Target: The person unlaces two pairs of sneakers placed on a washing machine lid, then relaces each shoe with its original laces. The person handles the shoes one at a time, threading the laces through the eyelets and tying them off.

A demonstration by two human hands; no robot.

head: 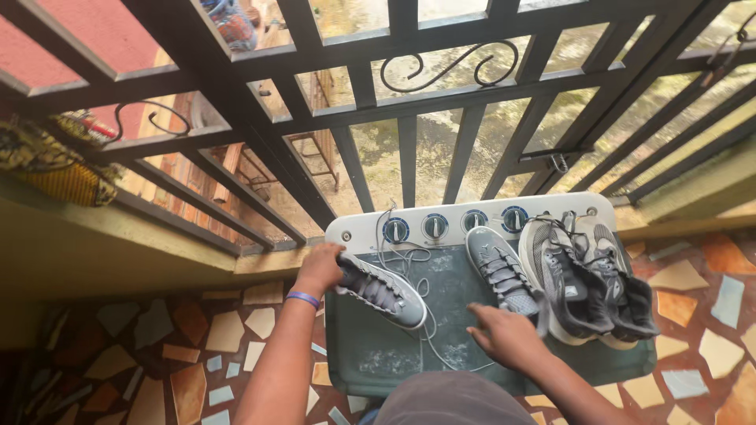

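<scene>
Left hand [319, 267] clamps its grip on the heel of a grey laced sneaker [383, 290], centre frame, atop the dark-green-lidded washing machine [378, 354]. Right hand [508, 337] rests spread, seemingly touching a second grey sneaker [500, 271]; another grey pair [587, 279] sits right.

Black metal railing [409, 118] with curled scrollwork, pair of grey running shoes [591, 275] resting on the right, four round blue dials [454, 224] in a row, floor [205, 346] of broken multicoloured tile pieces
</scene>
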